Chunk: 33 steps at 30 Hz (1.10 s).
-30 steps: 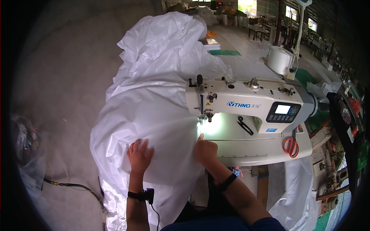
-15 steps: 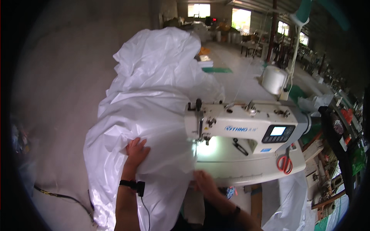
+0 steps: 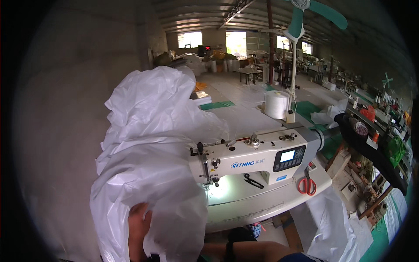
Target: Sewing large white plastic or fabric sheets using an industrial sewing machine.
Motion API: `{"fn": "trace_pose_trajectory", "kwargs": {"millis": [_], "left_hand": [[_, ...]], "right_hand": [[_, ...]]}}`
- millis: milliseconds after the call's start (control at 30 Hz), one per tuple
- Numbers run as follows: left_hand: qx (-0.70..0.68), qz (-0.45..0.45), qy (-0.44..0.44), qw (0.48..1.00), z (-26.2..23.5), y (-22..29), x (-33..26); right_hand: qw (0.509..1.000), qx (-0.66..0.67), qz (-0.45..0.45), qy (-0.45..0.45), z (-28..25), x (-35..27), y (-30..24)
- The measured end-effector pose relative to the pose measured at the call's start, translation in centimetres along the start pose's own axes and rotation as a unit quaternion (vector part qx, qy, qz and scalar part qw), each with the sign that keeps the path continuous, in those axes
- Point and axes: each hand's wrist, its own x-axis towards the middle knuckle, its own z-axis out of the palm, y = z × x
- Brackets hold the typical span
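Observation:
A large crumpled white plastic sheet (image 3: 161, 166) spreads over the left of the sewing table. Its right edge lies beside the lit needle area of a white sewing machine (image 3: 248, 153). Low on the sheet, my left hand (image 3: 139, 222) is closed on a fold, with material draped beside its thumb and wrist; its fingers are a little blurred. My right hand (image 3: 214, 250) comes in low from the right, a dark band at the wrist. The sheet's lower edge hides its fingers. Black thread snips (image 3: 254, 181) and red-handled scissors (image 3: 307, 185) lie on the machine bed.
A white thread cone (image 3: 276, 105) stands behind the machine near a pole with a green fan (image 3: 301, 17). At the right are a dark padded bar (image 3: 371, 153) and cluttered shelving. More white sheeting (image 3: 325, 222) hangs under the table's right end.
The view has tilted up and shifted right. My left hand has moved down toward me, pulling up a fold of the sheet. My right hand has dropped lower, partly behind the sheet.

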Motion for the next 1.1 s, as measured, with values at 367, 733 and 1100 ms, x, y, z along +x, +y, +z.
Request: {"fn": "trace_pose_trajectory", "kwargs": {"millis": [367, 733, 1100], "left_hand": [[0.147, -0.169, -0.145, 0.964, 1.8, -5.1, -1.3], [0.156, -0.14, -0.228, 0.951, 3.9, -12.1, 1.9], [0.144, -0.091, -0.072, 0.983, -1.4, -5.6, -5.9]], "right_hand": [[0.939, -0.291, -0.184, 0.001, -5.4, 7.4, -12.9], [0.992, 0.031, -0.096, -0.08, -0.6, -4.1, -12.7], [0.942, 0.282, 0.18, -0.039, -2.3, -14.2, -9.2]]}}
